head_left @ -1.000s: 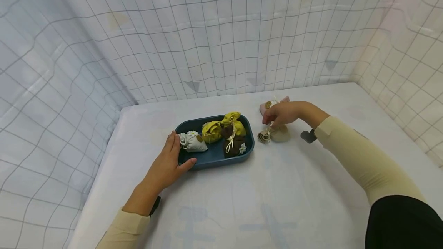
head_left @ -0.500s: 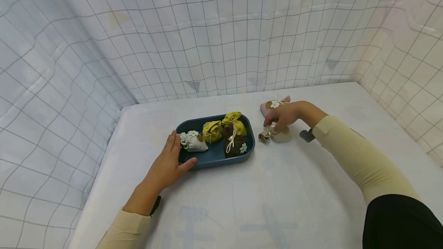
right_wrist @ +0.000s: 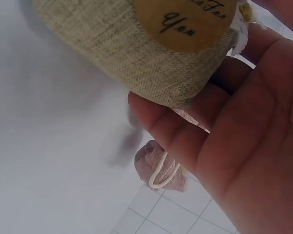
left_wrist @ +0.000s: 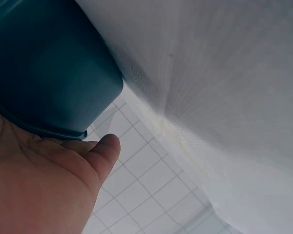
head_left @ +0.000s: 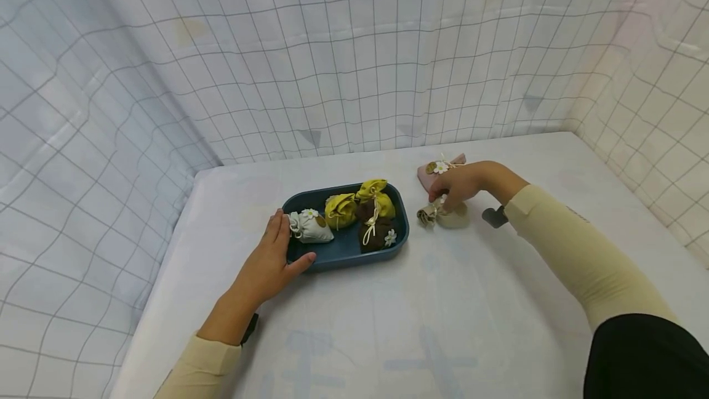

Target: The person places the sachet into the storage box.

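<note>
A dark blue tray (head_left: 338,252) on the white table holds a white pouch (head_left: 311,228), two yellow pouches (head_left: 340,210) and a brown pouch (head_left: 375,233). My left hand (head_left: 269,261) rests on the tray's left end, fingers along the rim and thumb at its front edge; the tray's wall (left_wrist: 49,73) fills the left wrist view above my palm (left_wrist: 39,185). Right of the tray, my right hand (head_left: 455,186) grips a beige burlap pouch (head_left: 450,217) lying on the table; its weave and brown label (right_wrist: 185,19) show against my fingers (right_wrist: 185,136). A pink pouch (head_left: 431,170) lies just behind.
White gridded cloth walls (head_left: 354,48) close in the table at the back, left and right. The pink pouch's tied neck (right_wrist: 161,170) shows past my right fingers. The table's near half (head_left: 388,337) is bare white cloth with faint blue marks.
My right hand has dropped from above the beige pouch onto it and closed round it. The left hand and the tray have not moved.
</note>
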Demonstrator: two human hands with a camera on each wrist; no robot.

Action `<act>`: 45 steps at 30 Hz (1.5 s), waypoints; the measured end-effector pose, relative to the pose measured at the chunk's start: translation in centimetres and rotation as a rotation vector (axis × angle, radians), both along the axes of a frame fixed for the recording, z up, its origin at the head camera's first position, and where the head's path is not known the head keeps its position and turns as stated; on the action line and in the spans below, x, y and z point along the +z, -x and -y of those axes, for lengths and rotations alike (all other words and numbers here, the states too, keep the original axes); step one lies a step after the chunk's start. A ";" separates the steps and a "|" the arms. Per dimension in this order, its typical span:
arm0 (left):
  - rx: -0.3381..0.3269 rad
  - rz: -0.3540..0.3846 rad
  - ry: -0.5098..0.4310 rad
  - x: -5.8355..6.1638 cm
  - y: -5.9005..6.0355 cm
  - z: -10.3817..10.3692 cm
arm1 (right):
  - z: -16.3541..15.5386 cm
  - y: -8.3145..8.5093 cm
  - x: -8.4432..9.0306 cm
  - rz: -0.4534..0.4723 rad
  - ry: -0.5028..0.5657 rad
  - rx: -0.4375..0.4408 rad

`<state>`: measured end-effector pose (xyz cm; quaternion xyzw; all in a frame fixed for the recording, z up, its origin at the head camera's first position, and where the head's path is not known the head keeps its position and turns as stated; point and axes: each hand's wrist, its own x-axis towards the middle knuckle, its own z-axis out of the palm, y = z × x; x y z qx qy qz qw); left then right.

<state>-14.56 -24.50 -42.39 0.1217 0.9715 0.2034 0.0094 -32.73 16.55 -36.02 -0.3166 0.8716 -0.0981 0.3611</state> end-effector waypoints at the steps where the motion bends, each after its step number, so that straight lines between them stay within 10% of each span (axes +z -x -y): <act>1: -0.001 -0.001 -0.001 0.0 0.0 0.0 | -0.2 0.0 0.1 -0.004 0.000 -0.002; 25: -0.003 0.001 -0.006 0.3 -0.1 -0.1 | -1.3 -0.7 1.4 -0.067 0.061 -0.035; 45: -0.002 0.001 -0.009 0.4 -0.2 -0.1 | 1.2 -1.4 4.5 -0.121 0.310 -0.043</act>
